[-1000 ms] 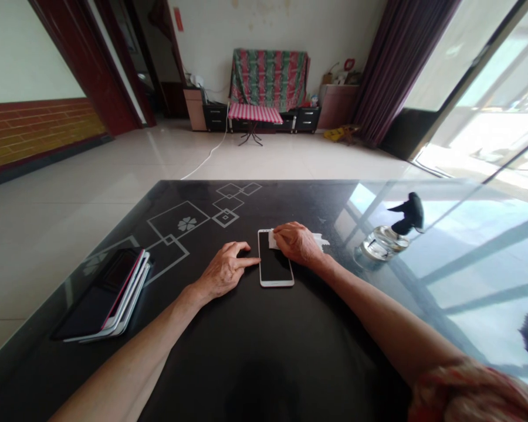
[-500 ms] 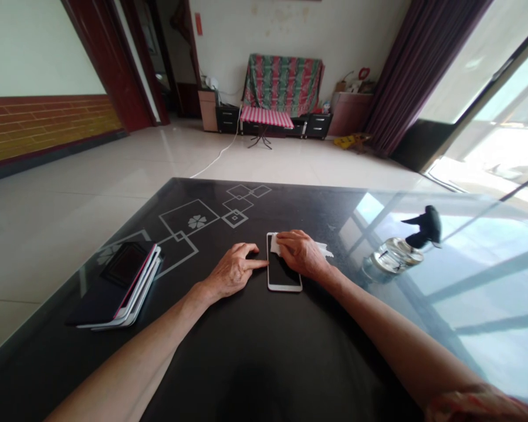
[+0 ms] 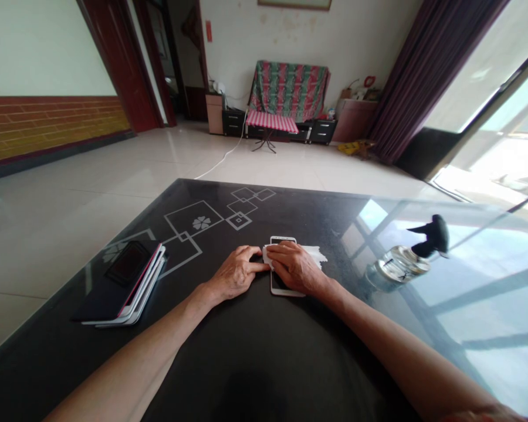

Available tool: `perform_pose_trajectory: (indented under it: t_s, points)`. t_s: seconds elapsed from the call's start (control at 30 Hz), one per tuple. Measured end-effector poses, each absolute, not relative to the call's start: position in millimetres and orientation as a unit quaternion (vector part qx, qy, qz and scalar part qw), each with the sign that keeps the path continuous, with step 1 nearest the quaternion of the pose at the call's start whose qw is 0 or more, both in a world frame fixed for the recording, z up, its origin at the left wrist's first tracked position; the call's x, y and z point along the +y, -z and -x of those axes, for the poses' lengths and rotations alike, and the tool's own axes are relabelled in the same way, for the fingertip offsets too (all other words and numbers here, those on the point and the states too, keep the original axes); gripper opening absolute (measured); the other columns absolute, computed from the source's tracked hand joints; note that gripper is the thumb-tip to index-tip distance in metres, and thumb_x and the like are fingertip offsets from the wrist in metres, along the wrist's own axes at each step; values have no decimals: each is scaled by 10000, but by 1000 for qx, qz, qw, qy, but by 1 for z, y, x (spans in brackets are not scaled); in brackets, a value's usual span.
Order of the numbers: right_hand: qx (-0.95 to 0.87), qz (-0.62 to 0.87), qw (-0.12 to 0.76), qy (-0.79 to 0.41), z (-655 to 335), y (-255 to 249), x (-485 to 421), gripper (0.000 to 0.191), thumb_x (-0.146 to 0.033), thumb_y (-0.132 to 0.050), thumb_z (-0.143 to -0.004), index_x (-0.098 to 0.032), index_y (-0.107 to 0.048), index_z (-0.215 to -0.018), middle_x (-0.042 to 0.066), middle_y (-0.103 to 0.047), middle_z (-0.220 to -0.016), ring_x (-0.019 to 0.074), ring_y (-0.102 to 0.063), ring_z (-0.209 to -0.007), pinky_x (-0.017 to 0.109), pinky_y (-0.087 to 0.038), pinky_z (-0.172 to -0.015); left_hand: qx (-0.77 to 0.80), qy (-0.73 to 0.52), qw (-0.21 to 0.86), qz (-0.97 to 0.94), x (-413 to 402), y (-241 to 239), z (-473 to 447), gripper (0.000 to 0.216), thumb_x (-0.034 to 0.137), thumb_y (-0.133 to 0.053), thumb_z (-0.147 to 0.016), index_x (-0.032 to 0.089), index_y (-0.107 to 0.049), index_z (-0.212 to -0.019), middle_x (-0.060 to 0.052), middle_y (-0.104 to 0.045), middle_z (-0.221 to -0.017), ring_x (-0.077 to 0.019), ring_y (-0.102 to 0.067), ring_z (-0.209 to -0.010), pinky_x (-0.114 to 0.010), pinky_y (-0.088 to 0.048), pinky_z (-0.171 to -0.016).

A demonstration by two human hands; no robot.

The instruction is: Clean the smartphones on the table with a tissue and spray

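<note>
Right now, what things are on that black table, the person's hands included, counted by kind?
Hands: 2 (left hand, right hand)
Phone: 1
White wipe: 1
Spray bottle: 1
Stack of flat items: 1 (its layers are too unclear to count)
Total: 6, counting the stack as one

Single head-worn view, facing forward and down across black table (image 3: 246, 340).
</note>
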State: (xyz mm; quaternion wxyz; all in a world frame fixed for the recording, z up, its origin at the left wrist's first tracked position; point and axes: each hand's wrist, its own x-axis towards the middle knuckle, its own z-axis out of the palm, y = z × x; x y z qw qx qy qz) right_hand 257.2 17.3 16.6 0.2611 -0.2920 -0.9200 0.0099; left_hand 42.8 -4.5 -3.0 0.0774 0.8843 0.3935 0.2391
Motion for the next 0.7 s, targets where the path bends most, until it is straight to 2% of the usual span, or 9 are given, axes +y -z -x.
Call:
perform_pose_trajectory:
  t_s: [0.1, 0.33, 0.57, 0.7]
  points:
    - [-905, 321, 280, -9, -263, -15, 23, 246, -166, -493, -903, -188, -692, -1048, 72, -684, -1150, 216, -617, -1020, 389, -474, -928, 394, -240, 80, -884, -5, 1, -43, 522, 6, -464, -818, 351, -686, -1141, -39, -531, -1225, -214, -471, -1146, -399, -416, -1021]
    - [-867, 412, 279, 33, -274, -15, 31, 209, -145, -506, -876, -196, -709, -880, 72, -708, -1049, 204, -645, -947, 362, -470, -906, 389, -233, 83, -887, -6, -3, -44, 520, 5, -477, -820, 349, -679, -1154, -37, -536, -1194, -202, -477, -1110, -382, -416, -1016]
    - [-911, 315, 268, -1, -263, -18, 20, 263, -144, -465, -911, -189, -678, -1060, 88, -662, -1180, 214, -601, -1053, 398, -458, -956, 389, -237, 84, -886, -5, -1, -43, 514, 18, -486, -824, 366, -676, -1152, -30, -529, -1216, -204, -473, -1127, -386, -410, -1026]
    - [-916, 287, 278, -23, -260, -17, 20, 245, -143, -506, -886, -196, -694, -1033, 81, -682, -1138, 213, -615, -1018, 402, -478, -935, 392, -233, 87, -886, -5, -2, -43, 528, 11, -490, -814, 367, -673, -1158, -28, -523, -1232, -207, -464, -1138, -386, -402, -1036]
